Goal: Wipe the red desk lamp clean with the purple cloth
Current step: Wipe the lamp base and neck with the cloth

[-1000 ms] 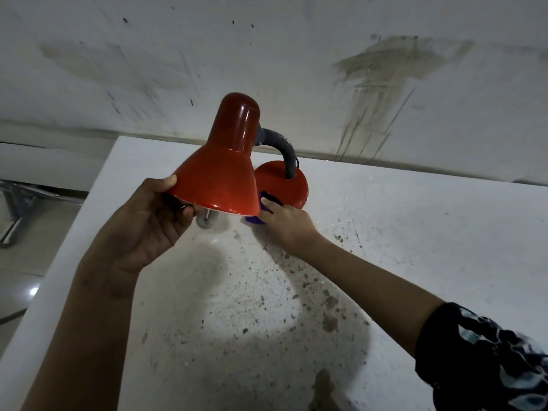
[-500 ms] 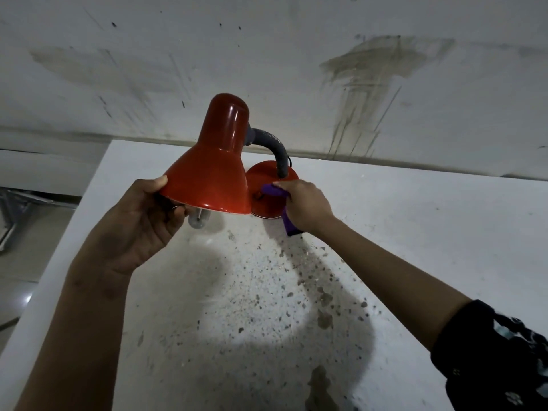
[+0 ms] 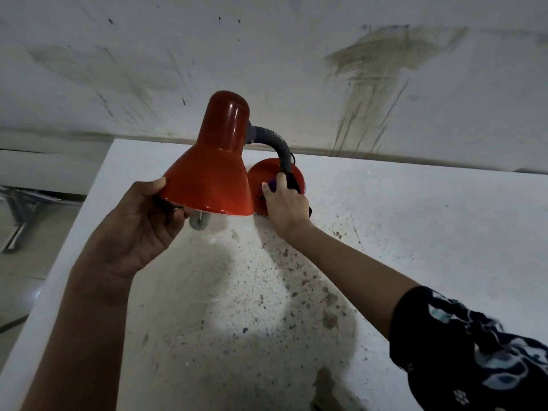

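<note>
**At the lamp base: cloth pressed under right-hand fingers, shade gripped by the left**

On the white tabletop (image 3: 415, 232), against a stained wall (image 3: 296, 54), the red desk lamp (image 3: 213, 173) is sitting with its round base (image 3: 264, 173) just beyond the right hand (image 3: 287, 209). The right-hand fingers (image 3: 268, 189) are curling together over the purple cloth (image 3: 274, 183), pinning it against the top of the base where the grey flexible neck (image 3: 277, 145) is joining it. Only a small patch of cloth is showing past the fingertips; the remainder is hidden beneath the palm, with a dark scrap visible at the wrist side.

The left hand (image 3: 139, 229) is holding the lamp shade (image 3: 207, 185) at its lower rim. The thumb is lying on the outer face of the rim, and the left-hand fingers (image 3: 175, 215) are wrapping under the edge, clamped on the shade. A white bulb (image 3: 198, 222) is protruding from the open mouth of the shade, just beside those fingers.

Below both hands, the tabletop is carrying a scatter of dark specks and flakes (image 3: 281, 277), densest on the near side of the right-hand fingers and running toward the forearm. A dark patterned sleeve (image 3: 474, 351) is covering the right upper arm. Off the tabletop, beyond the left wrist, a metal frame (image 3: 20, 215) is standing on the floor.
</note>
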